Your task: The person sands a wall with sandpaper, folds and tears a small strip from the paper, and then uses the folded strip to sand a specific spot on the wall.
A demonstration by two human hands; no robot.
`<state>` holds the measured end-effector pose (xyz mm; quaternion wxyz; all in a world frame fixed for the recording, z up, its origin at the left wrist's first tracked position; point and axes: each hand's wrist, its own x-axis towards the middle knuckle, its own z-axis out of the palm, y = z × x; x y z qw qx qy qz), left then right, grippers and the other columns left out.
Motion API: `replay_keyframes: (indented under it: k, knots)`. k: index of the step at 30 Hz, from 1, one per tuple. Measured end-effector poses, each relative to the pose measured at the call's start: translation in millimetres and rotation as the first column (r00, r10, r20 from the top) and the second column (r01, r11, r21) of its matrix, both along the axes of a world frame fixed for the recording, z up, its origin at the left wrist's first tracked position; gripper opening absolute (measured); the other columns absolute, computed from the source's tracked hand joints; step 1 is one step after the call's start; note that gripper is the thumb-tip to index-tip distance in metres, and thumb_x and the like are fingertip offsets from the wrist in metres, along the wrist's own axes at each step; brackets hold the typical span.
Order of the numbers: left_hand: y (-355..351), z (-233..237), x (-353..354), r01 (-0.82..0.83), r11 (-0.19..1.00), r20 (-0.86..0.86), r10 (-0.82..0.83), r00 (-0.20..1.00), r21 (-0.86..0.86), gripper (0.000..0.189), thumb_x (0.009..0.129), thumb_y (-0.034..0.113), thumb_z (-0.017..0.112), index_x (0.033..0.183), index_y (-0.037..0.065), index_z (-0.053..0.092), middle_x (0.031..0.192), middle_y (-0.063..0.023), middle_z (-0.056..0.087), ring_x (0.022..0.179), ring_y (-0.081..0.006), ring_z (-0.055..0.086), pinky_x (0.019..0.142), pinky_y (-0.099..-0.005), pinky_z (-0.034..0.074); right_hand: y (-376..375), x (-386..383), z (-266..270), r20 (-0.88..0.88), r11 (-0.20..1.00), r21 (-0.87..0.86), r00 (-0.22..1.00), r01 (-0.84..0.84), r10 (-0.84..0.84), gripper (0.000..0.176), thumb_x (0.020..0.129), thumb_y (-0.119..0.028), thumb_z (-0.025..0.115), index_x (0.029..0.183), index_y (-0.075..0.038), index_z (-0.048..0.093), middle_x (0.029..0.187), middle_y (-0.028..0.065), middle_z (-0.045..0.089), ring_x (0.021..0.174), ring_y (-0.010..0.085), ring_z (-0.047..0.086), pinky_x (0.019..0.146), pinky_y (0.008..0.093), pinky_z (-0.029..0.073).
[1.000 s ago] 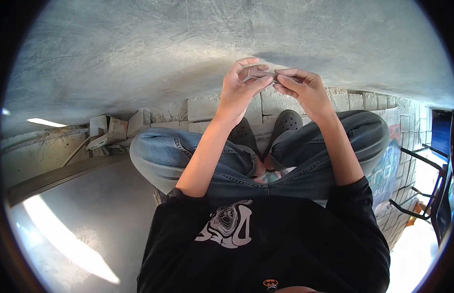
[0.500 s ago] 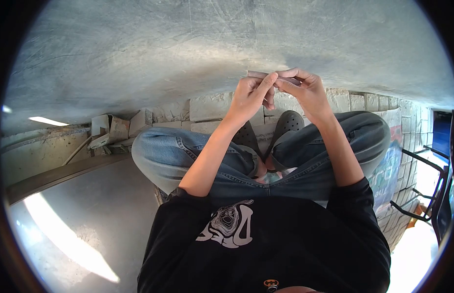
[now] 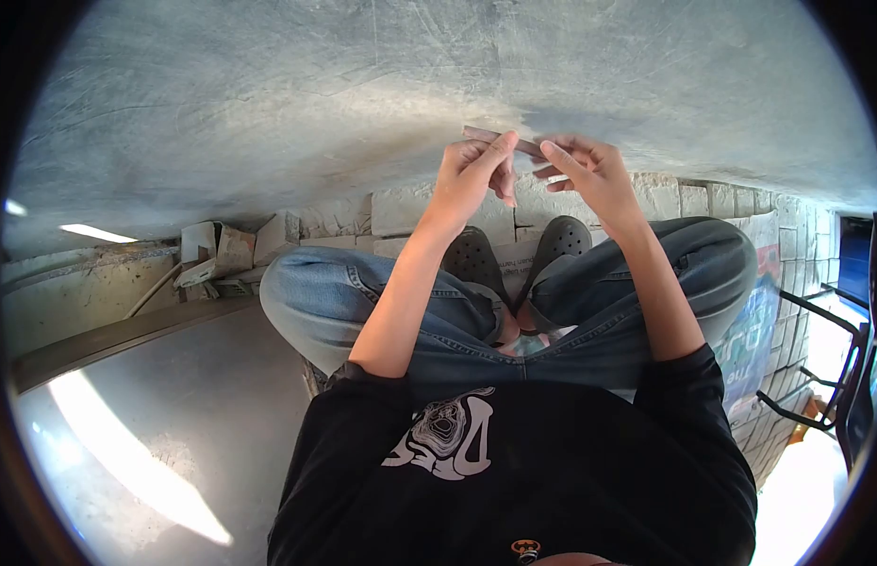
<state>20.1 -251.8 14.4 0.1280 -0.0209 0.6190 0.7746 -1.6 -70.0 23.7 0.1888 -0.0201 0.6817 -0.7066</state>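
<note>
A thin brownish strip (image 3: 480, 134) is held up near the grey wall, slanting down to the right. My left hand (image 3: 476, 173) pinches it near its middle between thumb and fingers. At the strip's right end is my right hand (image 3: 586, 170), its thumb near that end and its fingers spread and blurred by motion. The large grey scratched surface (image 3: 438, 66) rises just beyond both hands. What the strip is made of cannot be told.
Below the hands are my crossed legs in jeans (image 3: 335, 288) and dark clogs (image 3: 561, 238). Pale bricks (image 3: 401, 211) line the wall's foot. Broken pieces (image 3: 233, 253) lie left, beside a grey metal surface (image 3: 203, 396). A black chair frame (image 3: 839, 377) stands right.
My left hand and the strip have shifted slightly left, showing more of the strip between the hands. My right hand's fingers have loosened from it and spread.
</note>
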Motion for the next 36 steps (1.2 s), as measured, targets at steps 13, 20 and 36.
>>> replay_keyframes:
  k: [13,20,36]
  knots:
    - [19,-8,2,-0.097,0.995,-0.098,0.098,0.990,0.018,0.032,0.094,0.027,0.052,0.090,-0.005,0.057,0.071,-0.0091,0.061,0.063,-0.0176,0.064,0.060,-0.0286,0.056,3,-2,-13,0.028,0.996,-0.084,0.999,0.025,-0.023,0.025,0.088,-0.022,0.062,0.092,0.002,0.065,0.075,0.0066,0.066,0.068,0.0099,0.061,0.066,0.0221,0.049]
    - [-9,-5,-7,-0.300,0.953,-0.094,0.294,0.951,-0.055,0.034,0.093,0.026,0.052,0.085,-0.006,0.059,0.070,-0.0139,0.063,0.064,-0.0219,0.066,0.059,-0.0291,0.056,-1,0,-4,0.069,1.000,-0.016,0.998,0.003,-0.002,0.029,0.090,-0.030,0.059,0.097,-0.003,0.065,0.088,0.0067,0.065,0.075,0.0102,0.061,0.067,0.0238,0.050]
    - [-28,-5,-14,-0.364,0.891,-0.114,0.346,0.931,-0.270,0.032,0.092,0.023,0.055,0.092,-0.009,0.062,0.078,-0.0181,0.066,0.074,-0.0243,0.068,0.068,-0.0317,0.056,1,1,-18,-0.103,0.956,0.191,0.964,-0.225,0.247,0.025,0.087,-0.022,0.061,0.094,0.002,0.066,0.076,0.0047,0.063,0.067,0.0077,0.058,0.058,0.0219,0.047]
